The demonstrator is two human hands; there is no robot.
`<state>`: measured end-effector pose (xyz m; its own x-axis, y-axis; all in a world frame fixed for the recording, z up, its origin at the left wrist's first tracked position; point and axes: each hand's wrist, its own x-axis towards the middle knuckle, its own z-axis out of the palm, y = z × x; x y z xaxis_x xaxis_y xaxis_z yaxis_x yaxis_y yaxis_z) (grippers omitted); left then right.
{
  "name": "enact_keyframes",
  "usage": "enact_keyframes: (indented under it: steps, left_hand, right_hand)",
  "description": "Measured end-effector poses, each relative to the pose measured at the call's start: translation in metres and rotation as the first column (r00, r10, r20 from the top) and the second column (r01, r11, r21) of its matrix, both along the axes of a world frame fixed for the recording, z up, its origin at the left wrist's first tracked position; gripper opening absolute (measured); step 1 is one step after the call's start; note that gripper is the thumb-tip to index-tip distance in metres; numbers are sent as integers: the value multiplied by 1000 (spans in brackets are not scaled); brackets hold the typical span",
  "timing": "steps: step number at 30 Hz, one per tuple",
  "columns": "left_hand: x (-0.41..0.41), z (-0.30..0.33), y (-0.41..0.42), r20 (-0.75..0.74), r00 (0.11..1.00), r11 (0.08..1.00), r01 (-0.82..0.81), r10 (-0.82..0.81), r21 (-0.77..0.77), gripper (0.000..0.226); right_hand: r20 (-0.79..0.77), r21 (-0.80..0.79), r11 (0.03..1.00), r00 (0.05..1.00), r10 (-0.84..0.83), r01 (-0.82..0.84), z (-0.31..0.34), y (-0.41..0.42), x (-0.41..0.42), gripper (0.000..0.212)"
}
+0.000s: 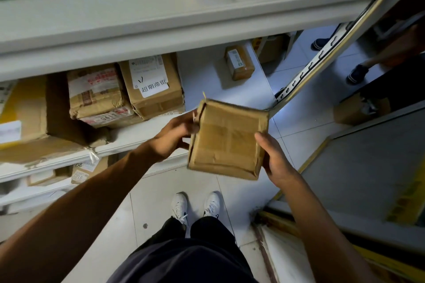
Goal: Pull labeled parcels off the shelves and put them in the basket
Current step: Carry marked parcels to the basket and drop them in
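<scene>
- Head view: flat brown cardboard parcel (pixel 226 140) held clear of the white metal shelves (pixel 138 30), above the tiled floor (pixel 161 190).
- Left hand (pixel 174 138) clamped on its left edge, right hand (pixel 276 158) on its right edge, thumb on top.
- No label on the upturned face; no basket in sight.
- Step in hand, likely: checking the parcel. Next: turning to find the basket.

box with white sticker (pixel 158 89): upside-down Chinese characters on the sticker (pixel 153 88), look like 超期滞留; shipping label above it too small to read
red-taped box (pixel 99 92): "0411" upside down on the white strip (pixel 108 119) at its front edge
lower-shelf box (pixel 81 173): small tag, digits look like "0180", uncertain
held parcel (pixel 226 141): no readable text
</scene>
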<state>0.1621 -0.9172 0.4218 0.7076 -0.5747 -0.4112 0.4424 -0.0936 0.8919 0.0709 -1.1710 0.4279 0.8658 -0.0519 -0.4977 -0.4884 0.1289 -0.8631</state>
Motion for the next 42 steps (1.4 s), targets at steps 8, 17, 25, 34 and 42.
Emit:
enact_keyframes:
  steps: [8,17,25,34,42]
  left_hand:
    - [27,1,-33,-289,903,934,-350,317,-69,57]
    - [0,2,0,-368,767,837,-543,526,65,50]
    - [-1,8,30,-487,556,599,-797,673,-83,81]
    - [-4,23,36,-400,581,632,-775,709,-6,16]
    - [-57,-20,64,-321,838,849,-505,441,-151,92]
  right_hand:
    - [234,-267,923,948,-216,276,31,34,48,89]
    - [213,-687,679,965,-155,260,20,70,140,106]
    - [168,-836,522,985,-50,169,18,125,176,78]
    - [521,-666,569,847,-110,483,-1,117,119,56]
    - [248,26,989,957,-147,145,-15,110,52,70]
